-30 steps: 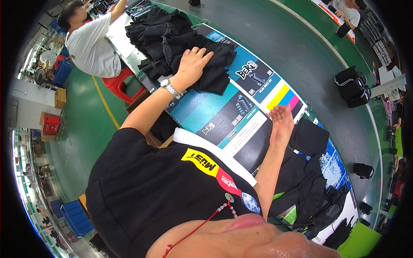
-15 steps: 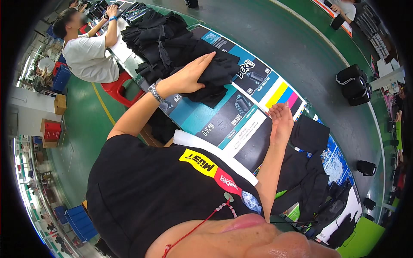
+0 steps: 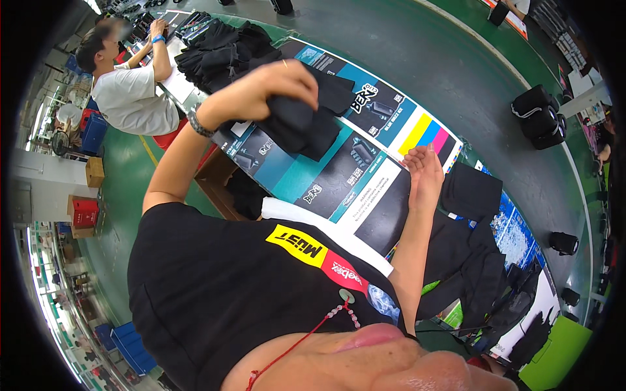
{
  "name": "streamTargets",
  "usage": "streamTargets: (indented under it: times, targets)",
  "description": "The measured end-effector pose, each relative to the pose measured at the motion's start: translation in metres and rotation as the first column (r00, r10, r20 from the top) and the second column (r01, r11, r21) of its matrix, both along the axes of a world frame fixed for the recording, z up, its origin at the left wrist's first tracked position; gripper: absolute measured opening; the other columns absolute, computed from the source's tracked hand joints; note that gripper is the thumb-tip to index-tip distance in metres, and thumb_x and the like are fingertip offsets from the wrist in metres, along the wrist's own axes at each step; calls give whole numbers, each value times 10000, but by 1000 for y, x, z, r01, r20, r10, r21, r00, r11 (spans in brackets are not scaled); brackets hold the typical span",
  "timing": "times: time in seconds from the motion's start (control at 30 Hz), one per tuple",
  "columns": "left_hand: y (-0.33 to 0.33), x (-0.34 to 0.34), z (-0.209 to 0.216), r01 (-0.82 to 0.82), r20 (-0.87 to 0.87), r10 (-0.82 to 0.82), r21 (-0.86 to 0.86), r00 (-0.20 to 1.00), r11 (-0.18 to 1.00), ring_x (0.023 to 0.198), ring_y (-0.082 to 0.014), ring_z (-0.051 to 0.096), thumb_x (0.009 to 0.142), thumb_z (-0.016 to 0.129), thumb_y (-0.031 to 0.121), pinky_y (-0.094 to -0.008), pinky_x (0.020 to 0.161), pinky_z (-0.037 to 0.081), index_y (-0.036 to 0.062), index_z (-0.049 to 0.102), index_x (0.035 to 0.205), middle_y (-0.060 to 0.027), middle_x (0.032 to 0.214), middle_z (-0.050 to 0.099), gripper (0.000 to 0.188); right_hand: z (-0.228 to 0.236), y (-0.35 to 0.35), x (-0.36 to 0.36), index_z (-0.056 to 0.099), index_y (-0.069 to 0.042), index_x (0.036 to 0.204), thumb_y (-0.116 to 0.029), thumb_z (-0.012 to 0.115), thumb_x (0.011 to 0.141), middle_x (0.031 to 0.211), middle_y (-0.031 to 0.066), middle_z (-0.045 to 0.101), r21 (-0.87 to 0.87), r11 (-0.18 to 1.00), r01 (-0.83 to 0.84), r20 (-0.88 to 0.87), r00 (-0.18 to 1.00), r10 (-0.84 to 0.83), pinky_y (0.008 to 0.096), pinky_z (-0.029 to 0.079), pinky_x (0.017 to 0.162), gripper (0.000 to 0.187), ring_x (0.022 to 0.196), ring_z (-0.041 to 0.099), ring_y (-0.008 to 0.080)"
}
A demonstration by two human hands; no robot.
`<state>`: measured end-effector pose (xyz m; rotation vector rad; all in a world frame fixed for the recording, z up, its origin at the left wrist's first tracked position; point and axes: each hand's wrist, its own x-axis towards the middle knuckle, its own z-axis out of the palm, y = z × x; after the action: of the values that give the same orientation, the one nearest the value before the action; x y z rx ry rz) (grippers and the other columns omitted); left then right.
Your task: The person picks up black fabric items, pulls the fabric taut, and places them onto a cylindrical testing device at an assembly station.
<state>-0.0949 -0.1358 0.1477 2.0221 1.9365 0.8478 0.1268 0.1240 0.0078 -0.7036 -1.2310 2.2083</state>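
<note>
My left hand, with a metal watch on its wrist, curls its fingers over a dark folded cloth piece and grips its upper edge. More black cloth lies flat beneath and beside it, next to a large heap of black cloth pieces. My right hand rests above the printed sheet, palm turned up and fingers loosely bent, holding nothing. Close to its wrist lies a squared stack of black cloth.
Loose black cloth covers the table's right part. A cardboard box with dark cloth stands below the table edge. One person in a white shirt works at the far left. Black bags stand on the floor beyond the table.
My left hand has gone from lying flat on the black cloth to gripping a piece, lifting its edge and drawing it leftward. My right hand has barely moved.
</note>
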Motion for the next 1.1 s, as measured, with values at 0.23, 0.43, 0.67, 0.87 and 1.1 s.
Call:
streamTargets:
  times: [0.23, 0.43, 0.67, 0.87, 1.1]
  targets:
    - [-3, 10, -60, -159, -359, 73, -214, 930, 964, 1430, -340, 158, 473, 608, -101, -453, 1160, 172, 33, 296, 1441, -210, 1520, 190, 1025, 1, -1, -4, 576, 3, 913, -284, 523, 981, 806, 90, 605, 12, 1000, -13, 19, 1000, 13, 292, 499, 693, 300, 749, 604, 165]
    - [24, -26, -91, -271, -500, 94, -294, 861, 916, 1406, -457, 130, 438, 819, 126, -474, 1149, 161, 32, 41, 1491, -281, 1512, 141, 1312, -1, -1, -1, 576, 4, 917, -282, 519, 982, 803, 91, 606, 45, 999, -9, 24, 1000, 8, 293, 500, 692, 299, 741, 603, 164]
    - [31, 16, -93, -365, -287, 304, -190, 908, 911, 1093, -353, 531, 560, 759, 175, -397, 905, 407, -83, 269, 1395, -249, 1202, 519, 1002, -2, -1, 0, 573, 7, 910, -286, 527, 979, 801, 94, 609, -7, 1000, -14, 6, 1000, 14, 288, 501, 683, 305, 735, 604, 163]
    - [48, 75, -94, -429, -160, 412, -92, 897, 899, 925, -380, 583, 546, 660, 11, -446, 784, 458, -38, 448, 1229, -205, 996, 598, 716, 0, -2, -6, 566, 16, 909, -288, 519, 983, 800, 95, 606, 44, 999, -16, 39, 999, 14, 286, 498, 684, 316, 733, 603, 164]
    - [43, 92, -51, -547, -252, 536, 30, 806, 837, 884, -345, 581, 552, 625, -32, -405, 766, 439, -26, 434, 1232, -157, 943, 568, 706, -7, 5, 0, 569, 12, 923, -279, 502, 990, 821, 91, 606, 2, 1000, -24, -24, 999, 24, 294, 497, 701, 306, 743, 603, 168]
